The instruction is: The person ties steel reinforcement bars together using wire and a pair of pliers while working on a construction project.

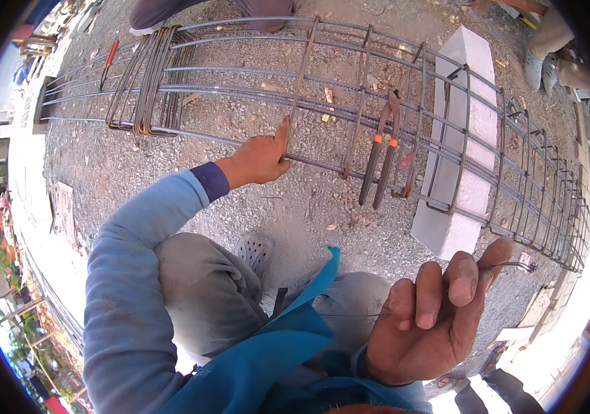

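A long cage of steel rebar with square stirrups stretches across in front of me. My left hand is closed at the near lower bar, index finger and thumb around one stirrup where it meets that bar. Raised close to the camera at the lower right, my right hand has curled fingers with a thin tie wire in them. The wire's bent end shows beyond the fingertips. End-cutting nippers with black and orange handles rest across the cage bars, right of my left hand.
Bunched stirrups hang on the bars at the left, near a red-handled tool. A white block sits under the cage at the right. Gravel ground lies beneath. Other people's legs show at the far side.
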